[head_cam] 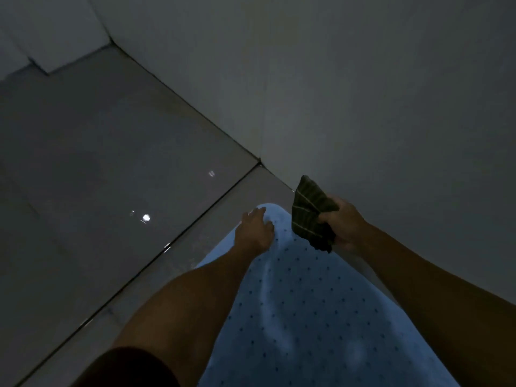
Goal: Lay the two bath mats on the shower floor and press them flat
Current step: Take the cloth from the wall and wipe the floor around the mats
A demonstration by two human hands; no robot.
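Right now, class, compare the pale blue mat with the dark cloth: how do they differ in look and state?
1. The blue mat is pale with small dark dots; the dark cloth is green-black with thin light stripes.
2. The mat is spread out; the cloth is bunched up.
3. The left hand rests its fingers on the mat; the right hand grips the cloth, raised.

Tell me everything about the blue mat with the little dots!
The blue mat is pale, soft-looking and rounded at its far end, with rows of small dark dots. It lies on the grey floor beside the wall, with a long wrinkle down its middle. The left hand rests flat near its far end.
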